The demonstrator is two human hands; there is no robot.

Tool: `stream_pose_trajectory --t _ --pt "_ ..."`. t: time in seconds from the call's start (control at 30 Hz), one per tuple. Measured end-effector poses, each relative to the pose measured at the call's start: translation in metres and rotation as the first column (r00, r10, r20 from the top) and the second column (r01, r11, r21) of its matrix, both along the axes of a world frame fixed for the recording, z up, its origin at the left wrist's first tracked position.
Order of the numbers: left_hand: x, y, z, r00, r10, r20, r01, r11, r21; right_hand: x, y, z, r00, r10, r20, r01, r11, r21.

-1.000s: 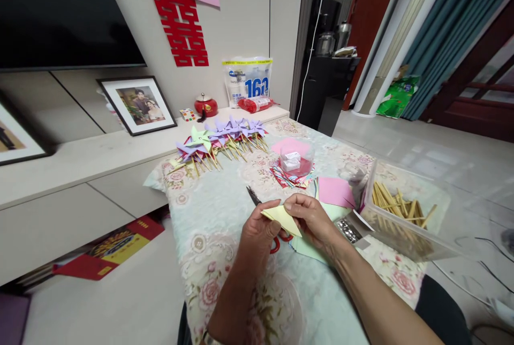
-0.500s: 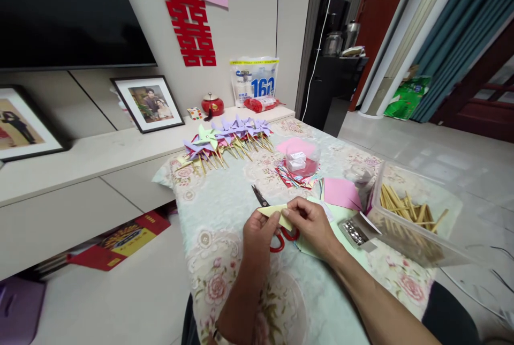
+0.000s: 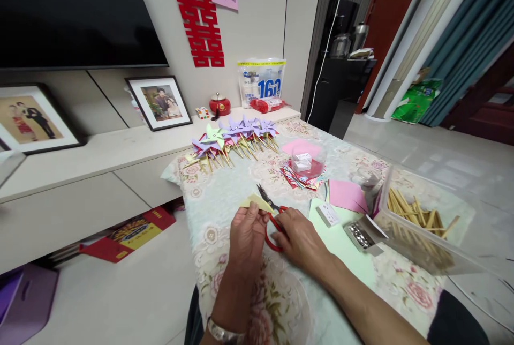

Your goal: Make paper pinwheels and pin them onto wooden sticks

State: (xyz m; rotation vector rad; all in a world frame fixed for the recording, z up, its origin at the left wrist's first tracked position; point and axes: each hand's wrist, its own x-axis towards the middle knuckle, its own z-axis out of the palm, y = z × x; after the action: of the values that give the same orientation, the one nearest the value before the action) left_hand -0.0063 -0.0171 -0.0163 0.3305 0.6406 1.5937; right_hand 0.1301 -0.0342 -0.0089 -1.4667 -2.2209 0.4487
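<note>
Pinched between the thumb and fingers of my left hand (image 3: 246, 235) is a small folded piece of pale yellow paper (image 3: 257, 202). My right hand (image 3: 299, 232) has its fingers curled over the red handles of a pair of scissors (image 3: 267, 200), just right of the paper. The dark blades point away from me over the tablecloth. Part of the handles is hidden under my right hand. Beside that hand lie light green paper sheets (image 3: 345, 248) with a small white box (image 3: 328, 215) on top.
Finished paper pinwheels (image 3: 241, 133) on sticks lie at the table's far edge. Right of my hands are pink paper (image 3: 347, 196), an open box of metal pins (image 3: 361, 235) and a clear bin (image 3: 421, 246) of wooden sticks. A round clear container (image 3: 308, 158) stands on patterned paper.
My right hand has let go of the yellow paper and moved onto the scissors' handles. My left hand has shifted left, keeping the paper. The white box now shows.
</note>
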Motion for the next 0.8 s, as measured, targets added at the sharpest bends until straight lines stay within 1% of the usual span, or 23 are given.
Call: stream_pose_trajectory --t 0.07,0.13,0.3,0.4,0.5,0.57,0.63,0.67,0.7,0.73,0.8 --pt "-0.003 0.0 0.002 0.996 -0.019 0.088 0.018 1.0 0.016 -0.007 -0.005 -0.001 0.995 -0.005 0.101 0.001 0.999 0.043" --pt "-0.003 -0.001 0.003 0.988 -0.044 0.151 0.041 0.999 0.021 -0.012 -0.008 -0.001 0.988 -0.03 0.152 0.022 0.998 0.055" --pt "-0.002 -0.006 0.003 0.972 -0.092 0.216 0.085 0.995 0.041 -0.015 -0.007 0.001 0.969 -0.122 0.215 0.138 0.989 -0.06" --pt "-0.002 -0.008 0.002 0.964 -0.103 0.247 0.095 0.995 0.042 -0.014 -0.003 0.005 0.965 -0.117 0.233 0.148 0.982 -0.12" --pt "-0.004 -0.008 0.002 0.957 -0.109 0.268 0.103 0.994 0.038 -0.01 0.001 0.009 0.974 -0.129 0.187 0.159 0.974 -0.161" --pt "-0.006 -0.008 0.003 0.958 -0.106 0.268 0.1 0.994 0.035 -0.004 0.005 0.01 0.985 -0.149 0.083 0.163 0.969 -0.187" --pt "-0.007 -0.009 0.004 0.958 -0.105 0.267 0.101 0.994 0.031 0.005 0.009 0.008 0.976 -0.185 -0.116 0.154 0.96 -0.234" --pt "-0.008 -0.009 0.004 0.957 -0.105 0.271 0.101 0.994 0.029 0.009 0.01 0.008 0.943 -0.221 -0.248 0.151 0.95 -0.273" --pt "-0.008 -0.009 0.004 0.955 -0.106 0.277 0.103 0.994 0.025 0.013 0.011 0.008 0.885 -0.264 -0.383 0.141 0.937 -0.321" --pt "-0.008 -0.009 0.005 0.953 -0.107 0.285 0.105 0.994 0.022 0.016 0.011 0.009 0.804 -0.308 -0.508 0.118 0.921 -0.372" --pt "-0.008 -0.01 0.005 0.949 -0.106 0.297 0.106 0.994 0.017 0.02 0.006 0.014 0.612 -0.372 -0.698 0.037 0.895 -0.444"
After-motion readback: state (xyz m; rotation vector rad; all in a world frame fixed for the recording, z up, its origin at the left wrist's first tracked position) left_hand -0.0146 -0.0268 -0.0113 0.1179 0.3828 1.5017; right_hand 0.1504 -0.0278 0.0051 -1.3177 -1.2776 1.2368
